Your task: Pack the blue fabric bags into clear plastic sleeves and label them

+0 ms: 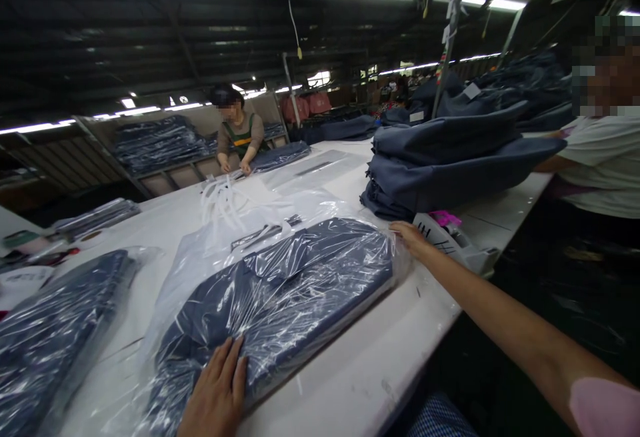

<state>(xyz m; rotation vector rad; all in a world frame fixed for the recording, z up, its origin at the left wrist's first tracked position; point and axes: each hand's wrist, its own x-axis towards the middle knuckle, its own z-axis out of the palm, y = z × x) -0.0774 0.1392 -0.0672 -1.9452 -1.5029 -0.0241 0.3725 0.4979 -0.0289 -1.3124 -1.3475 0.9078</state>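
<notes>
Laying the left grip (215, 387) open and flat, holding nothing, on the dark-blue fabric bundle in clear plastic (305, 284), atop the white tabletop (360, 357). Touching the bundle's far end with the right grip (411, 238); can't tell if pinching. Spotting stacked dark-blue cloth (445, 174) beyond the bundle.

Right hand (411, 240) seems partly hidden.

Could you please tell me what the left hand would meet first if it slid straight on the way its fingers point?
Probably more of the wrapped blue bundle under the left hand, then perhaps the loose clear plastic beyond; depth is unclear.
</notes>
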